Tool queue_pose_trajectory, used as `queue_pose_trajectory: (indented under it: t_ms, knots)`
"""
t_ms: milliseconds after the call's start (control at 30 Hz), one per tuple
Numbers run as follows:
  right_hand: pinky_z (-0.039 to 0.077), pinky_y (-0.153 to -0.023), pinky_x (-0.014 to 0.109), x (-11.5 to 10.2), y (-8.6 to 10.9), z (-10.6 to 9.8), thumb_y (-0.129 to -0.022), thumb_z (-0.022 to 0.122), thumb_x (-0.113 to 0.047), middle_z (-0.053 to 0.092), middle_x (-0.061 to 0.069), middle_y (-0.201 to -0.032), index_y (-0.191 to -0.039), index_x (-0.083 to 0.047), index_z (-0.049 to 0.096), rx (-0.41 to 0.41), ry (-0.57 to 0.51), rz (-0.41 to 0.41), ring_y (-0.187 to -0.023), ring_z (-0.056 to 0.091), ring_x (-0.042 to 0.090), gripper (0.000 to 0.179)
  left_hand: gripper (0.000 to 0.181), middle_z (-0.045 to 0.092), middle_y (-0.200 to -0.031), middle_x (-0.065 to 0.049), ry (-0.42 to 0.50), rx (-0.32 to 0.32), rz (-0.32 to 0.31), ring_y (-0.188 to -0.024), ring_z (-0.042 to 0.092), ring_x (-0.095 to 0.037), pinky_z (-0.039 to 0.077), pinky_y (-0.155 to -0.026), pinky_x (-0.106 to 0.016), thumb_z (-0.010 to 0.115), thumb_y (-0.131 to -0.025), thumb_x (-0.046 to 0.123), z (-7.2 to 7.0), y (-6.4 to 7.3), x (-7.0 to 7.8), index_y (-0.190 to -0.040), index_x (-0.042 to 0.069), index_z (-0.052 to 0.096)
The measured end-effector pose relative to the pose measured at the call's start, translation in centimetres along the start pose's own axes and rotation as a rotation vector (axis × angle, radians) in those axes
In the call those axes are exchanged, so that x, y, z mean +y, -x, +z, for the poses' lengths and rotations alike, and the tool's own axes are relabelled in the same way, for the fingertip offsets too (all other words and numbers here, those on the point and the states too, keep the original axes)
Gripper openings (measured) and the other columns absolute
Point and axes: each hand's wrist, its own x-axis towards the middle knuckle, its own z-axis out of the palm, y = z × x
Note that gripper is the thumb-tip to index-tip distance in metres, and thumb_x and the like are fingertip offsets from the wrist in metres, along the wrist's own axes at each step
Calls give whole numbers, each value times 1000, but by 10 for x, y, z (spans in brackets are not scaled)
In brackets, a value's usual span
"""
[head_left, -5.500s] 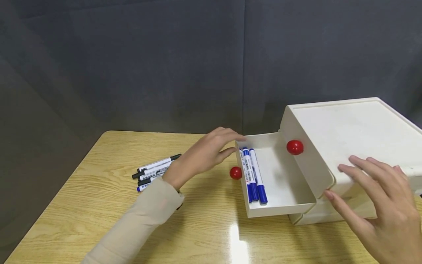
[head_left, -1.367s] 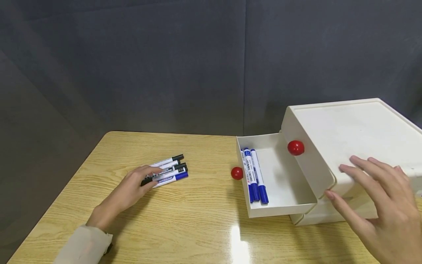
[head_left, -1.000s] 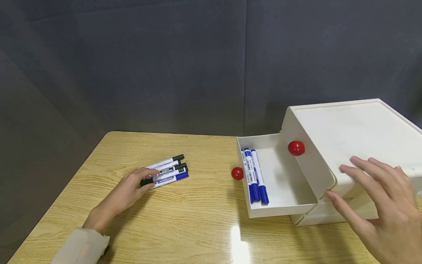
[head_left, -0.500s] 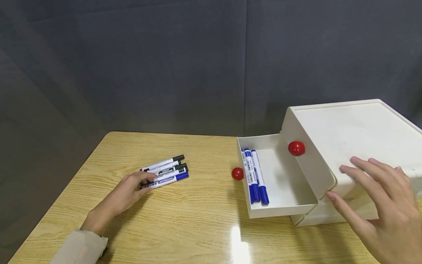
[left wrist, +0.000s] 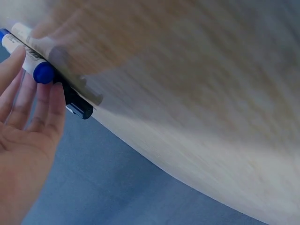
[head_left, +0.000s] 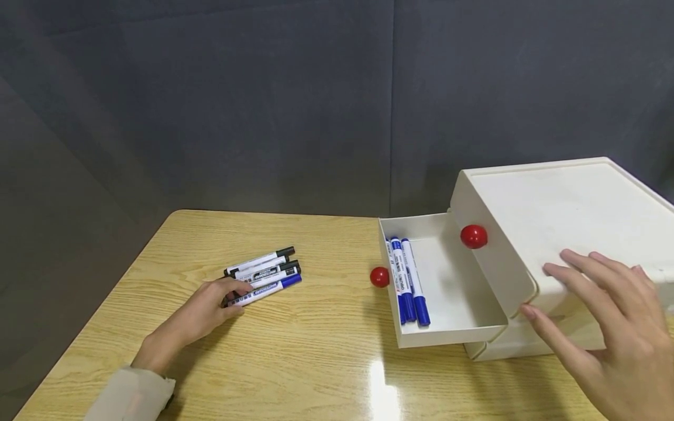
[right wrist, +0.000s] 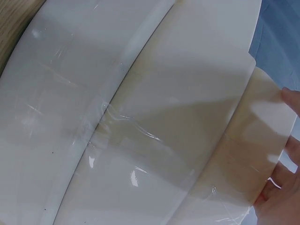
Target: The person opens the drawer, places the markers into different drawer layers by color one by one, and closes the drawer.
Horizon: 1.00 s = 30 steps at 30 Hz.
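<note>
My left hand (head_left: 202,310) is at the near side of several whiteboard markers on the table, its thumb and fingers straddling the blue-capped marker (head_left: 263,290). In the left wrist view, the thumb lies against this blue marker (left wrist: 28,58) and fingertips show on its other side; a black marker end (left wrist: 82,108) is just beyond. Black-capped markers (head_left: 261,260) lie alongside. My right hand (head_left: 616,327) rests its spread fingers on the front corner of the white drawer cabinet (head_left: 568,199); in the right wrist view, its fingertips touch the cabinet edge (right wrist: 276,140).
A drawer (head_left: 455,292) stands pulled out to the left from the cabinet, with several blue markers (head_left: 405,280) along its front wall. One red knob (head_left: 379,276) is on that drawer, another red knob (head_left: 474,237) on the cabinet above. A dark curtain (head_left: 284,105) hangs behind the table.
My left hand came from the drawer's front to the loose markers, first around a black one. Its fingers now sit around the blue one. The right hand stays put.
</note>
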Motion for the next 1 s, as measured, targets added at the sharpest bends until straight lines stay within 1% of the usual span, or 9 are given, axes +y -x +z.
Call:
queue_pose_trajectory:
  t_ms: [267, 433, 633, 767, 1000]
  knots:
    - [28, -115, 57, 1, 1, -2, -90, 62, -60, 68, 21, -119, -104, 5, 71, -26, -3, 13, -131, 49, 5, 67, 30, 67, -96, -2, -34, -28, -40, -82, 56, -11, 49, -67, -26, 75, -86, 4, 1, 0, 4, -115, 5, 71]
    - [28, -115, 58, 0, 0, -2, -90, 62, -60, 68, 21, -120, -104, 5, 71, -30, -2, 18, -132, 49, 6, 67, 29, 67, -96, -3, -40, -38, -48, -82, 57, -11, 50, -67, -25, 74, -86, 4, 2, -1, 5, -114, 5, 71]
    - [27, -115, 59, 1, 1, -4, -91, 61, -61, 67, 23, -120, -105, 5, 71, -43, 2, 22, -133, 49, 7, 68, 25, 68, -95, -4, -72, -23, -14, -80, 56, -11, 49, -66, -26, 73, -86, 2, 2, -2, 6, -111, 4, 72]
    - [27, -115, 58, 1, 1, -4, -91, 61, -61, 67, 23, -120, -106, 5, 71, -45, 2, 21, -133, 49, 7, 68, 26, 67, -92, -1, -88, -17, 4, -78, 54, -10, 47, -65, -26, 73, -86, 2, 1, -2, 6, -112, 4, 72]
    - [27, -115, 59, 1, 2, -4, -90, 61, -61, 67, 23, -120, -106, 5, 71, -45, 4, 27, -133, 48, 6, 68, 29, 65, -91, 1, -52, -9, 3, -77, 51, -10, 45, -64, -24, 73, -87, 3, 0, -3, 10, -115, 6, 72]
